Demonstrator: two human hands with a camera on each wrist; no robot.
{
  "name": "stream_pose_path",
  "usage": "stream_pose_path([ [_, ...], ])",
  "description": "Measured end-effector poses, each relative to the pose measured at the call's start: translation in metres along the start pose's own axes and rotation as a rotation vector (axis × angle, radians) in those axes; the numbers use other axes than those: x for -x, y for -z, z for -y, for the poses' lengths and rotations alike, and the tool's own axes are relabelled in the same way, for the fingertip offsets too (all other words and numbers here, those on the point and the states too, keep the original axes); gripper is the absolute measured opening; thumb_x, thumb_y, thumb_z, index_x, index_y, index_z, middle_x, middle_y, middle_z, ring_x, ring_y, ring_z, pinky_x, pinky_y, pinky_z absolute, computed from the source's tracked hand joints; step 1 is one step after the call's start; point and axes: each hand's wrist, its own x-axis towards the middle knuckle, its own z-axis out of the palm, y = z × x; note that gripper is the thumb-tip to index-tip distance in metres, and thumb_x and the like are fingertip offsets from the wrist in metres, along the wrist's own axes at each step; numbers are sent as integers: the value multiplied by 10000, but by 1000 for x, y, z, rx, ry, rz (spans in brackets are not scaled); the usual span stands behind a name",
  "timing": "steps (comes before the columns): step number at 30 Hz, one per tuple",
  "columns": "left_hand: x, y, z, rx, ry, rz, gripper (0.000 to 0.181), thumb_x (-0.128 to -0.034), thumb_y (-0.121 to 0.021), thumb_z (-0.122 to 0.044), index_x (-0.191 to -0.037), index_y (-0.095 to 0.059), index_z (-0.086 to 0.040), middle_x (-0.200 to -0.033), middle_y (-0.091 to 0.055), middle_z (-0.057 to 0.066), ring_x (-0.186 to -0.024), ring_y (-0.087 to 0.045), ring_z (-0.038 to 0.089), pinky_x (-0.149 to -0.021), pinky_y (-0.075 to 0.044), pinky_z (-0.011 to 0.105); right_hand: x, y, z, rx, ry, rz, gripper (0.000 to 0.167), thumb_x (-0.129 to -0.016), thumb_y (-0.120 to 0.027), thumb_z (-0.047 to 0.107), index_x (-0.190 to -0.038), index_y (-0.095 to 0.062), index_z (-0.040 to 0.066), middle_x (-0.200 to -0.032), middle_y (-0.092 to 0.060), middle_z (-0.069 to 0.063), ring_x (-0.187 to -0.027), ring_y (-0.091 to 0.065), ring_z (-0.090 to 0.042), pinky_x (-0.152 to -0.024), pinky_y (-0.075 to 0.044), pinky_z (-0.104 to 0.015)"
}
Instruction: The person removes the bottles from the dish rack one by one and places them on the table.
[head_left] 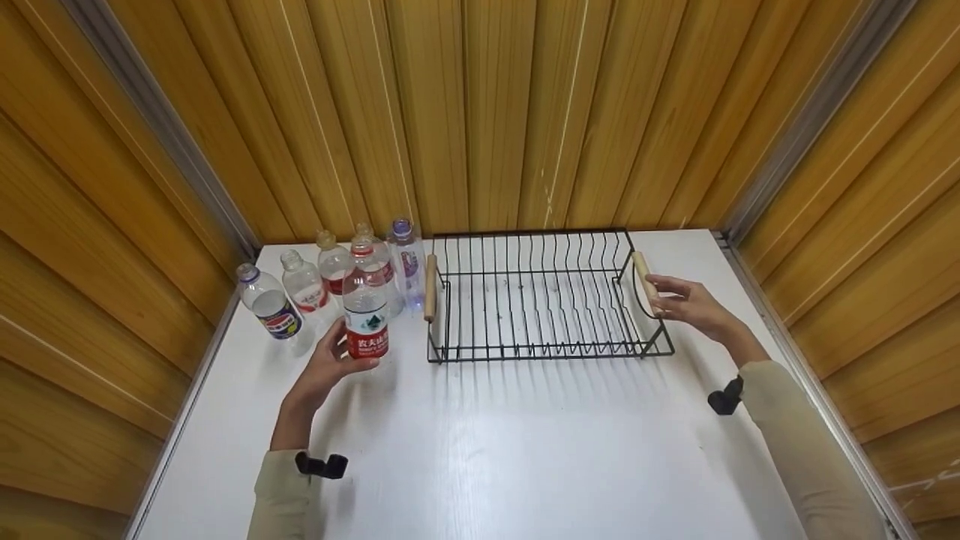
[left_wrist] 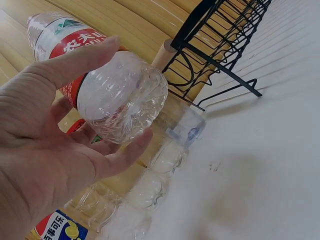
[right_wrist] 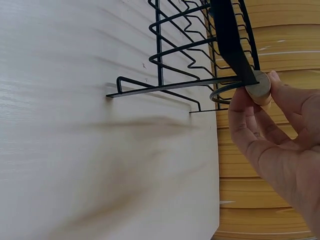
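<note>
My left hand point(head_left: 330, 360) grips a clear plastic bottle point(head_left: 367, 330) with a red and white label. In the left wrist view the thumb lies across the label and the fingers curl around the other side; the bottle's base point(left_wrist: 135, 100) is off the table. On the right, my right hand point(head_left: 690, 306) pinches the wooden handle point(head_left: 646, 283) of a black wire dish rack point(head_left: 551, 352). The right wrist view has thumb and fingers around the handle's end point(right_wrist: 260, 90). The rack stands on the table and looks vacant.
Several other clear bottles stand at the back left, among them one with a blue label point(head_left: 279, 319) and a purple-tinted one point(head_left: 410, 262) near the rack's left handle point(head_left: 430, 289). Wood-patterned walls point(head_left: 495, 112) enclose the white table point(head_left: 525, 465) at the back and sides.
</note>
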Motion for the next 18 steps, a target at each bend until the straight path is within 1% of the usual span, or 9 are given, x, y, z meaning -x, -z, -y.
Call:
stream_pose_path([
  [2,2,4,1,-26,-11,-12,1049,-833,-828,-61,-1639,-184,-253,-1645,-321,90,-1518,-313,357,-1214,-341,551,1,-1,0,-5,-2,-6,678,-1024,-625,154,-1588,-287,-11,-1565,-287,-324,-1049,-588,30,-897,-556,-166],
  [5,5,10,3,-58,-15,-57,1008,-838,-830,-76,-1624,-218,-236,-1620,-366,93,-1501,-340,329,-1226,-330,536,1,-1,-1,-4,-10,-13,676,-1026,-623,158,-1588,-287,-10,-1536,-314,-310,-1051,-589,25,-900,-554,-168],
  [9,11,20,4,-78,-6,-128,996,-850,-818,-78,-1626,-205,-200,-1628,-355,116,-1508,-326,330,-1241,-306,533,1,-1,-1,-11,-21,-19,683,-1022,-628,151,-1591,-283,-4,-1497,-364,-291,-1043,-607,4,-904,-559,-179],
  [13,20,32,5,-100,5,-190,1043,-847,-829,-105,-1642,-159,-180,-1642,-327,145,-1517,-310,346,-1241,-307,527,0,-2,0,-26,-21,-18,705,-1022,-629,157,-1603,-256,13,-1487,-382,-287,-1050,-627,-25,-909,-563,-190],
  [16,26,41,9,-121,-9,-219,1054,-845,-835,-113,-1647,-154,-180,-1640,-326,152,-1509,-318,352,-1230,-326,529,0,-1,0,-31,-22,-11,720,-1024,-627,161,-1612,-234,23,-1491,-369,-288,-1054,-632,-30,-909,-562,-189],
  [18,28,47,13,-133,-16,-231,1031,-854,-824,-97,-1644,-165,-176,-1635,-330,149,-1504,-322,352,-1225,-331,532,0,-1,0,-34,-23,-9,724,-1025,-624,159,-1615,-225,25,-1491,-363,-292,-1048,-628,-25,-908,-559,-186],
])
